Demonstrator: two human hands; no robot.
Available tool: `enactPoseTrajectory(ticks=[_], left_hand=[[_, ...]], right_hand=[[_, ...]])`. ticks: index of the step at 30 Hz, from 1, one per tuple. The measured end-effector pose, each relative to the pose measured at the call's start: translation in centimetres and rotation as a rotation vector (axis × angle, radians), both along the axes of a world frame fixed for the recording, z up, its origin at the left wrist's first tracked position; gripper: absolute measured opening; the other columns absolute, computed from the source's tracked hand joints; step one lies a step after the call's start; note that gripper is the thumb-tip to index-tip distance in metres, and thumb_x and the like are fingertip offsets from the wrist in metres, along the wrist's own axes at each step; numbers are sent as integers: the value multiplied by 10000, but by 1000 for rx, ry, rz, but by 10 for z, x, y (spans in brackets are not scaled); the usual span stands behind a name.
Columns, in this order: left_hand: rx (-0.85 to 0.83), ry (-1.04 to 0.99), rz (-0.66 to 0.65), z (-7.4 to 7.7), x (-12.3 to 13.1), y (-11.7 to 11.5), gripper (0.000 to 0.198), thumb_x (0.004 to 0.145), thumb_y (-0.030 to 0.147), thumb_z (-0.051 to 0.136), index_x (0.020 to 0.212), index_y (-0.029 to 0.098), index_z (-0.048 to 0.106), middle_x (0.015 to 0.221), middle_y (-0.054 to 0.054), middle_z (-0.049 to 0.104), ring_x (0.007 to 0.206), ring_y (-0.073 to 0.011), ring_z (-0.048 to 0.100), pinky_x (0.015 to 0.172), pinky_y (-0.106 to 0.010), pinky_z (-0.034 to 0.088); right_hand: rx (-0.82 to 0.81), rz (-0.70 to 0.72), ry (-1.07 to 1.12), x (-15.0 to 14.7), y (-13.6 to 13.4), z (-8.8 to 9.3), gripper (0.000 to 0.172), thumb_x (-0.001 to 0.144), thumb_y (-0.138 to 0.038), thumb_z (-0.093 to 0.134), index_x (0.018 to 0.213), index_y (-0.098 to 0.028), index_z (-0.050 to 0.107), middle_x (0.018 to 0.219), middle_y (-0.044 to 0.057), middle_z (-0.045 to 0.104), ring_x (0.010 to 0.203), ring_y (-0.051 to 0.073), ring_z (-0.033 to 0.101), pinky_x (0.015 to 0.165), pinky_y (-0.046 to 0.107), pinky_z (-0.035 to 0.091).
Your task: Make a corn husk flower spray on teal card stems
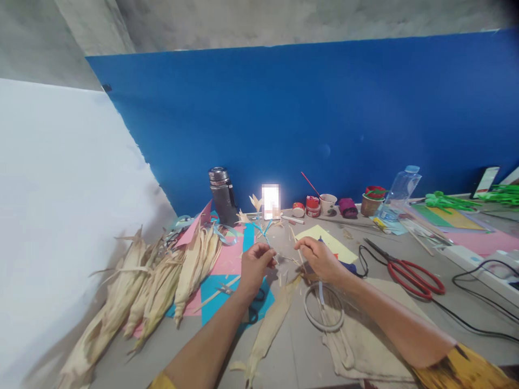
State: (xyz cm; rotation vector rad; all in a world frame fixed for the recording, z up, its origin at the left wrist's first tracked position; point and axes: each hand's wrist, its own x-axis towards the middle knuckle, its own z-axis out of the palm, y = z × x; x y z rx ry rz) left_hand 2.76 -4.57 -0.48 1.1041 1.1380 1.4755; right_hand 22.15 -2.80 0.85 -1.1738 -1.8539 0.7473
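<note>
My left hand (258,262) is closed in a pinch on a thin stem with blue strips (265,228) sticking up above the fingers. To its right, my right hand (318,258) pinches a thin pale strip (298,246) that rises and hangs past the fingertips. The hands are apart over the grey table. A long dried husk (270,327) lies between my forearms. Below my right hand sits a grey ring (324,328), partly on a beige cloth (365,346). Dark-handled scissors (253,315) rest on blue paper (211,308), partly hidden by my left forearm.
Husk bundles (109,324) are heaped at the left, near a dark flask (222,197). Red-handled scissors (417,278) and a power strip (478,270) lie at the right. Paint jars (312,207), a paper cup (328,205) and a plastic bottle (401,192) stand along the blue wall (300,124).
</note>
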Motion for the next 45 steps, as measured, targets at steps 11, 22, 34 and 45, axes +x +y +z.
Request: enactPoseTrajectory(ticks=[11,22,34,45], left_hand=[[-25,-103,18,1,-9,5,284,664,354,752,770,170,564,713,-1,655,532,-99,573,506,-220,447],[2,-56,13,-2,-10,6,293,657,361,758,788,165,585,697,-2,660,499,-91,541,491,-217,419],[10,-31,-12,-1,-3,0,263,673,344,735,784,164,578,655,13,636,477,-84,529,483,-214,426],[5,-19,-46,2,3,-4,257,668,341,734,764,167,572,668,7,646,490,-101,563,497,-233,459]], right_hand=[[64,16,26,0,-1,2,240,842,-261,477,926,-165,681,807,30,645,706,155,558,656,252,418],[113,-26,106,8,6,1,260,851,-281,488,949,-175,703,886,47,671,652,133,559,620,255,444],[15,-72,256,10,6,2,251,883,-335,441,988,-176,605,582,-49,461,470,96,412,460,221,352],[-86,125,194,3,-1,6,244,864,-315,463,932,-158,637,743,16,613,556,98,506,556,234,419]])
